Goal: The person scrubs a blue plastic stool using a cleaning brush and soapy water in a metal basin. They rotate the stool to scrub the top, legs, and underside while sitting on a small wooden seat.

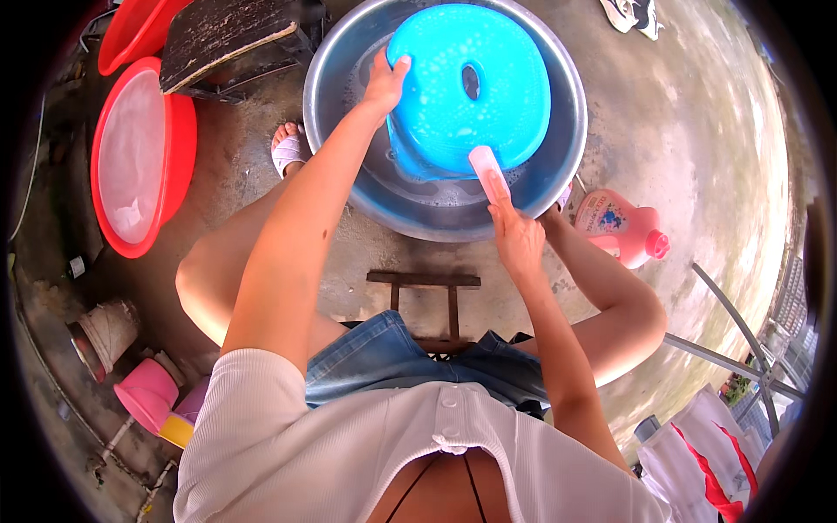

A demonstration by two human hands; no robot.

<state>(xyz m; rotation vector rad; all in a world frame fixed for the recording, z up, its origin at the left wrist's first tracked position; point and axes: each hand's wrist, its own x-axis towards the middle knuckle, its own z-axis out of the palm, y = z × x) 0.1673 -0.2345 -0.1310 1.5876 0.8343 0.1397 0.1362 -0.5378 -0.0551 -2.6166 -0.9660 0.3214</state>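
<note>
A blue plastic stool [431, 78], with an oval hole in its soapy top, is held over a large metal basin [575, 124]. My left hand [386, 82] grips the stool's left edge, thumb on top. In my right hand [520, 238] is the handle of a pink brush [487, 171], whose far end touches or overlaps the stool's lower edge; its bristles are hidden. Sudsy water [451, 195] shows in the basin beneath the stool.
A red basin [186, 170] of cloudy water stands at the left beside a worn wooden bench [222, 39]. A pink detergent bottle [621, 225] lies right of the metal basin. Shoes [631, 14] are at the top right, a pink bucket [147, 395] at lower left.
</note>
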